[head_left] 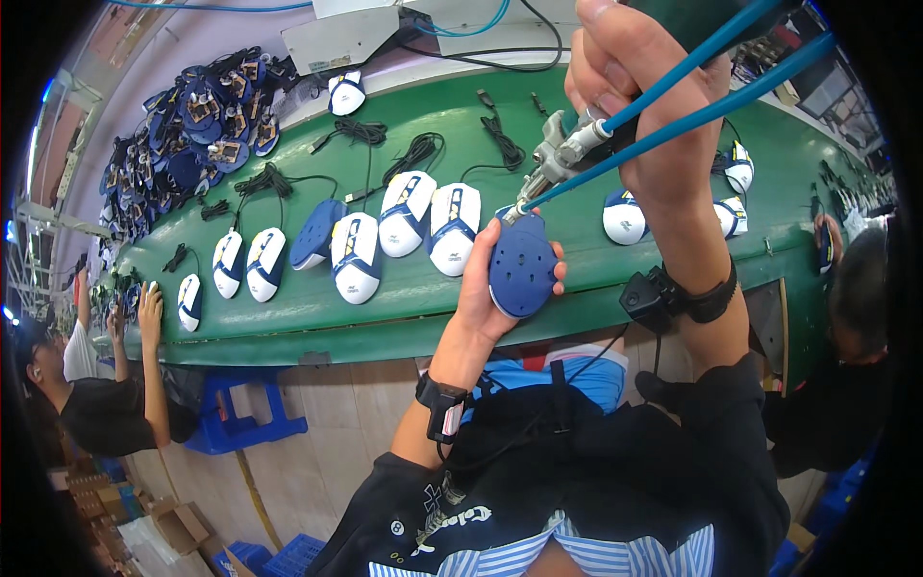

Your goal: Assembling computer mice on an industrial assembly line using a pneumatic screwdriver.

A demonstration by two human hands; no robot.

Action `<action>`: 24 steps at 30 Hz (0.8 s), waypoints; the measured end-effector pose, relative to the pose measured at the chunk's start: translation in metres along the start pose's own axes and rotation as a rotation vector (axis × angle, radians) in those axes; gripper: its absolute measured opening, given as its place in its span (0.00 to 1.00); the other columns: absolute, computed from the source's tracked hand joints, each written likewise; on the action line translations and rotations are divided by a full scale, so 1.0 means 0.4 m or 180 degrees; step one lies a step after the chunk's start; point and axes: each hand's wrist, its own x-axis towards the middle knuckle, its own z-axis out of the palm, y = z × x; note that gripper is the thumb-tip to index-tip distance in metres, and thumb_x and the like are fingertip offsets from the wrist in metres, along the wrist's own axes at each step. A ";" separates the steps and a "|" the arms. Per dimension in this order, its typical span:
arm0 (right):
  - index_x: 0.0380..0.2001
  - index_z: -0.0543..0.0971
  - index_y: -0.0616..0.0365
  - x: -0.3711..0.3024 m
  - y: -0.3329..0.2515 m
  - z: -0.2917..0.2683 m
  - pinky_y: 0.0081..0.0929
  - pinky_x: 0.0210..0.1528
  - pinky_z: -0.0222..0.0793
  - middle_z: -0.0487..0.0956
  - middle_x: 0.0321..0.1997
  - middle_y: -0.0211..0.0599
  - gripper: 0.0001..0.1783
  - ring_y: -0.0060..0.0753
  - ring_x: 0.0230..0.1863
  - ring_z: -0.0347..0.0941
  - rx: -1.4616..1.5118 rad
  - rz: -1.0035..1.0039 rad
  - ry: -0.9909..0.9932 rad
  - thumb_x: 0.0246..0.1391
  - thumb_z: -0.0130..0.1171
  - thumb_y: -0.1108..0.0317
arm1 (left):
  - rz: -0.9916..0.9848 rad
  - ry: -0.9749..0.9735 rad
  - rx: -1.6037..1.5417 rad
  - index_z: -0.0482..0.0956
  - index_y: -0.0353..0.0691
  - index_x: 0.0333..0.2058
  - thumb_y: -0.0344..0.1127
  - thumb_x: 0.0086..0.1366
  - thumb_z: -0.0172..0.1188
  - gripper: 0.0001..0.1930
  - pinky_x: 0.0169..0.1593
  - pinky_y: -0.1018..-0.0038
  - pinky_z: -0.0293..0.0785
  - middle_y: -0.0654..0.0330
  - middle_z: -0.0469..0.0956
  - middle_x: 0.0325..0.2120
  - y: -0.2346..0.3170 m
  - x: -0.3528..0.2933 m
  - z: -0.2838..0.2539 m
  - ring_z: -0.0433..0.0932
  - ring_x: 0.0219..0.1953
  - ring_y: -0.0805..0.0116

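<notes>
Lying across my left hand [475, 296] is a computer mouse [522, 269], turned with its dark blue underside up and several small holes showing. My left fingers and thumb are closed around its edges. Above it, my right hand [663, 106] grips a powered screwdriver [567, 152] with a metal nose and two blue hoses. The screwdriver's tip is at the far end of the mouse's underside; whether it touches a screw is too small to tell. White and blue mice, such as the closest one [453, 229], lie on the green work surface [413, 293] to the left.
A heap of blue shells with circuit boards [207, 111] sits at the far left. Coiled black cables [418, 154] lie behind the mice. More mice [625, 219] rest beyond my right wrist. Co-workers sit left [111, 404] and right [832, 394]. A blue stool [245, 413] stands lower left.
</notes>
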 end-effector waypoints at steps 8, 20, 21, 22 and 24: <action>0.46 0.70 0.61 -0.020 -0.110 0.060 0.19 0.14 0.55 0.71 0.24 0.27 0.15 0.16 0.13 0.62 -0.0013 -0.0105 0.0063 0.55 0.55 0.80 | -0.0058 0.0069 0.0187 0.70 0.34 0.49 0.60 0.74 0.40 0.30 0.39 0.62 0.82 0.50 0.78 0.38 0.004 -0.094 0.155 0.81 0.36 0.59; 0.48 0.65 0.61 -0.055 -0.360 0.237 0.15 0.15 0.49 0.57 0.14 0.20 0.13 0.12 0.12 0.53 -0.0216 -0.0310 0.0018 0.62 0.51 0.73 | 0.0116 -0.0008 0.0101 0.71 0.39 0.54 0.57 0.74 0.45 0.27 0.48 0.55 0.82 0.48 0.78 0.44 0.039 -0.242 0.199 0.81 0.44 0.53; 0.48 0.65 0.61 -0.057 -0.339 0.244 0.15 0.15 0.49 0.56 0.14 0.20 0.13 0.12 0.11 0.53 -0.0216 -0.0228 -0.0065 0.61 0.51 0.74 | 0.0187 0.0084 0.0129 0.71 0.39 0.55 0.57 0.74 0.46 0.26 0.49 0.55 0.82 0.49 0.78 0.45 0.046 -0.243 0.187 0.81 0.45 0.54; 0.47 0.65 0.61 -0.061 -0.317 0.246 0.16 0.15 0.49 0.56 0.14 0.20 0.12 0.12 0.11 0.53 -0.0219 -0.0138 -0.0141 0.61 0.51 0.74 | 0.0250 0.0180 0.0153 0.71 0.40 0.55 0.57 0.73 0.47 0.26 0.49 0.54 0.82 0.50 0.78 0.45 0.052 -0.244 0.176 0.81 0.45 0.55; 0.47 0.65 0.61 -0.070 -0.278 0.233 0.16 0.15 0.50 0.57 0.14 0.21 0.12 0.13 0.11 0.53 -0.0388 -0.0115 -0.0044 0.61 0.50 0.74 | 0.0189 0.0172 0.0058 0.71 0.43 0.57 0.57 0.73 0.48 0.25 0.50 0.51 0.81 0.54 0.78 0.46 0.057 -0.235 0.166 0.80 0.46 0.57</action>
